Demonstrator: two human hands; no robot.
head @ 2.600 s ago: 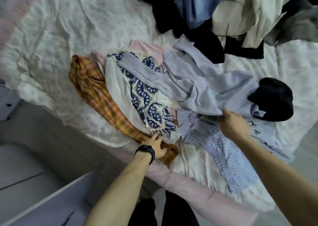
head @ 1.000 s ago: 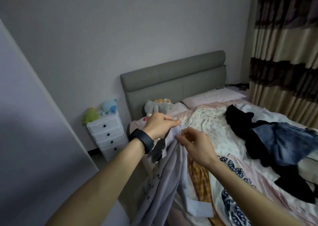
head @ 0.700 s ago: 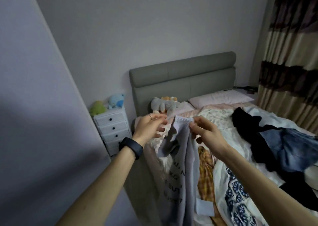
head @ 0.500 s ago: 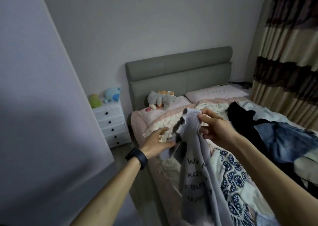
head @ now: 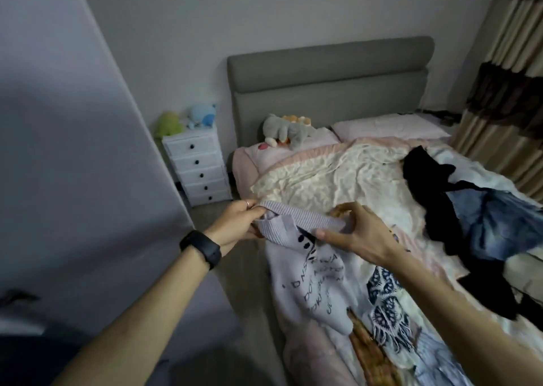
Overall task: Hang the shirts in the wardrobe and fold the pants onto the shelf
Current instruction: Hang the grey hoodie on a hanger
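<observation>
— What sort of room is it?

— A dim bedroom: a bed with a grey padded headboard (head: pixel 329 71), a crumpled cream quilt (head: pixel 338 174) over it, a brown-and-cream striped curtain (head: pixel 505 77) at the right, and a tall pale panel (head: pixel 67 150) filling the left.

— And the shirt?

— The lilac-grey knit shirt with dark printed lettering (head: pixel 311 285) is held up over the near left edge of the bed, its body drooping onto the cloth below. Its ribbed neckband (head: pixel 299 219) is stretched between the two hands.

— How do the hands hold it?

— The left hand (head: pixel 235 224), wearing a black wristband (head: pixel 202 249), has its fingers curled round the left end of the neckband. The right hand (head: pixel 358 232) pinches the right end, thumb pressed on the shirt just below the ribbing, fingers bent over the top.

— What else is about?

— A white cloth with a navy medallion print (head: pixel 388 306) and an orange plaid cloth (head: pixel 370 353) lie partly under the shirt. Well apart to the right is a heap of black and blue garments (head: pixel 476 218). A grey plush toy (head: pixel 282 129) sits by the headboard, and a white chest of drawers (head: pixel 199 168) stands just beside the bed.
</observation>
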